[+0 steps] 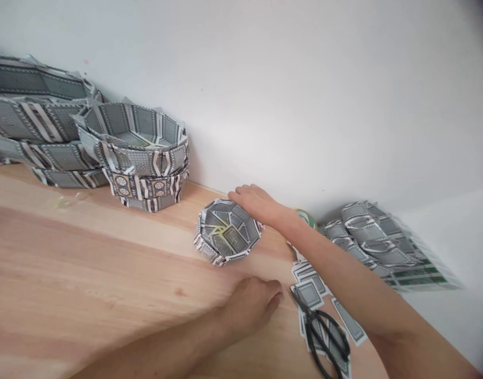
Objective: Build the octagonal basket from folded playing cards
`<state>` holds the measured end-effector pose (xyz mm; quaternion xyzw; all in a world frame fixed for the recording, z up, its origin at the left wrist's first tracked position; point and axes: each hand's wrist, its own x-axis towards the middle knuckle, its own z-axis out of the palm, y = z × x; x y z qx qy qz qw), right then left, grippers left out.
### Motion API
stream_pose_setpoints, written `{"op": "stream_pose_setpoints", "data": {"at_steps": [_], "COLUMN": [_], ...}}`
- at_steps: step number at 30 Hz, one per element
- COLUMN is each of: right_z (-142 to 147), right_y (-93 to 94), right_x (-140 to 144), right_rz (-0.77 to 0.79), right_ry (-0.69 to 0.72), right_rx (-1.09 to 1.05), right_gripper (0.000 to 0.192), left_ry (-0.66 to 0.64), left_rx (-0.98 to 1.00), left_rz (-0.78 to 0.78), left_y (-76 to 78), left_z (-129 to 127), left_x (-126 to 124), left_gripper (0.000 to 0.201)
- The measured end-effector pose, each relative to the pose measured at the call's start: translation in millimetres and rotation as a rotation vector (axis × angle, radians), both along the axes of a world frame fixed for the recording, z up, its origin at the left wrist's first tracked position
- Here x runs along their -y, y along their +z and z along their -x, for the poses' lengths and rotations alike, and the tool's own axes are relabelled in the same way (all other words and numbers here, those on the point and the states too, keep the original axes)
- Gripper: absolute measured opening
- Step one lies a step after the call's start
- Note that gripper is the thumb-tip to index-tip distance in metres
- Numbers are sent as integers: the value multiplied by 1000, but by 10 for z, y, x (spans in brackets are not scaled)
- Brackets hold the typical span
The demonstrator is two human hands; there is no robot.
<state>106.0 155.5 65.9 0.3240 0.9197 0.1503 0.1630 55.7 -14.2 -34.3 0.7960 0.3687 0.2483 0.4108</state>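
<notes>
My right hand [254,202] rests on the far rim of a small paper bowl [227,230], fingers laid over its edge, not clamped. The bowl sits on the wooden tabletop [87,263] near the wall. My left hand [254,301] lies flat on the wood just in front of the bowl, fingers loosely together, holding nothing. Black scissors [324,337] lie on loose cards [310,292] to the right. Stacked paper bowls [142,158] stand at far left.

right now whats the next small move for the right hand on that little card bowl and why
Probably slide the small card bowl toward the stacked bowls: the right hand already rests on its far rim, the left hand lies on bare table, and the wood between looks clear.
</notes>
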Motion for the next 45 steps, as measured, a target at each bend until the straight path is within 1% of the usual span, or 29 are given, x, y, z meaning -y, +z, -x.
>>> {"op": "stream_pose_setpoints", "data": {"at_steps": [3,6,7,9,11,12,14,15,16,17,18,19,20,21,22,23,24,25,28,29,31,33,35,41,45], "right_z": [-34,-71,-81,-98,-109,-114,-123,-129,-136,-144,-152,-159,-164,-169,-172,-174,-174,-175,-175,-176,-182,-191,-196,-159,-122], "right_y": [-8,-29,-35,-43,-39,-34,-23,-19,-16,-16,-17,-20,-21,-21,-20,-16,-12,-10,-23,-38,-78,-114,-129,-53,-12], "right_x": [-4,-26,-32,-36,-26,-17,2,10,17,23,27,30,34,38,43,49,55,61,69,68,64,66,81,174,202], "right_rz": [-1,31,49,87,117,128,144,157,171,188,204,216,222,223,218,214,212,210,196,183,145,104,69,-2,-19], "right_ry": [25,12,-2,-29,-37,-36,-39,-45,-55,-65,-76,-88,-98,-106,-112,-115,-115,-113,-128,-144,-185,-221,-242,-243,-227], "right_rx": [-12,-35,-48,-81,-120,-138,-171,-187,-202,-215,-228,-240,-250,-258,-264,-271,-275,-277,-289,-292,-294,-291,-283,-210,-133], "right_gripper": [16,17,18,19,19,19,19,19,19,19,18,18,18,18,18,18,19,19,20,20,18,16,16,15,15], "left_ry": [1,-6,-27,-78,-101,-87,18,102,222,360,475,577,645,688,701,679,598,535,454,444,423,412,410,426,430], "left_rx": [-14,0,21,79,158,203,316,335,341,363,364,340,283,182,58,-93,-262,-316,-383,-404,-443,-480,-508,-534,-544], "left_rz": [-6,-45,-85,-213,-369,-435,-543,-556,-558,-547,-497,-456,-424,-395,-378,-363,-338,-321,-298,-289,-271,-259,-259,-293,-304], "left_y": [8,-7,-8,20,112,189,400,522,645,758,850,916,951,954,930,886,831,774,662,656,678,716,732,655,630], "left_z": [9,22,27,38,63,88,173,239,320,414,519,631,744,851,948,1028,1087,1123,1108,1075,999,932,885,830,822], "left_x": [-8,3,16,53,92,102,81,42,-19,-103,-208,-329,-461,-597,-731,-857,-972,-1073,-1287,-1332,-1389,-1410,-1408,-1373,-1385], "left_gripper": [23,22,21,18,18,18,20,21,21,18,15,13,14,15,18,22,25,26,33,35,31,22,18,27,28]}}
